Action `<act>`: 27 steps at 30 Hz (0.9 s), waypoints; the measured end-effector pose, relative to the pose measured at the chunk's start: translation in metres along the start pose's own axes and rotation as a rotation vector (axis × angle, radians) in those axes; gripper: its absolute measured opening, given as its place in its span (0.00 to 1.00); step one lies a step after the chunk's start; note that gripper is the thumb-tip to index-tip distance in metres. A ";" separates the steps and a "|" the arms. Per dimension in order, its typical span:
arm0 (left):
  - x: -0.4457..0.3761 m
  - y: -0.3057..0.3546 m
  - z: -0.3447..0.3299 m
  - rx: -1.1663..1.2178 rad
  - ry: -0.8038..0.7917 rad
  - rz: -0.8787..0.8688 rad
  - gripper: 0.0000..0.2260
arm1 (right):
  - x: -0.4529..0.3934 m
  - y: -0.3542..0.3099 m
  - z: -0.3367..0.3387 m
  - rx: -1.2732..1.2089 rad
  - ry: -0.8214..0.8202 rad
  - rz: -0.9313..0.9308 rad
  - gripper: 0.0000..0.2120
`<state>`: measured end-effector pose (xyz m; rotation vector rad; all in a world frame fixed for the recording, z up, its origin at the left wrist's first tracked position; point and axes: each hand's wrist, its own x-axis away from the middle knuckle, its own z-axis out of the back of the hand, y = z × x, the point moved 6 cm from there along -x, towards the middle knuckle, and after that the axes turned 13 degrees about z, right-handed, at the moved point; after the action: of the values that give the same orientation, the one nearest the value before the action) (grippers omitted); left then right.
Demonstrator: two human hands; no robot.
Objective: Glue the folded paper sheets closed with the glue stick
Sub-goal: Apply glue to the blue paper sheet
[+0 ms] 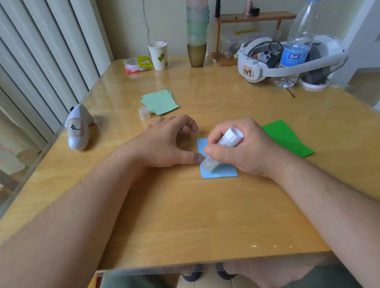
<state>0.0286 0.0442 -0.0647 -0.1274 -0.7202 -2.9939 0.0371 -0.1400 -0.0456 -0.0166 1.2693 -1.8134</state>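
The right hand [241,150] wraps its fingers around the glue stick [227,139], tip down on the blue sheet [218,172]. The left hand [168,143], fingers loosely curled, pins the flimsy, slide-prone paper's edge by thumb.

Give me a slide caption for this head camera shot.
Right hand rubs glue stick onto blue folded paper while left hand steadies its edge.
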 end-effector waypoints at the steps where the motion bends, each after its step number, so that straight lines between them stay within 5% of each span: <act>1: 0.000 0.000 0.000 -0.004 0.002 -0.002 0.32 | 0.000 0.000 -0.002 0.009 -0.011 0.002 0.07; 27: 0.002 0.001 0.000 -0.017 0.006 -0.001 0.34 | 0.003 0.010 0.024 0.167 -0.070 -0.103 0.12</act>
<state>0.0269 0.0430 -0.0634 -0.1192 -0.6945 -3.0004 0.0532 -0.1611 -0.0434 -0.0531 1.0823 -1.9847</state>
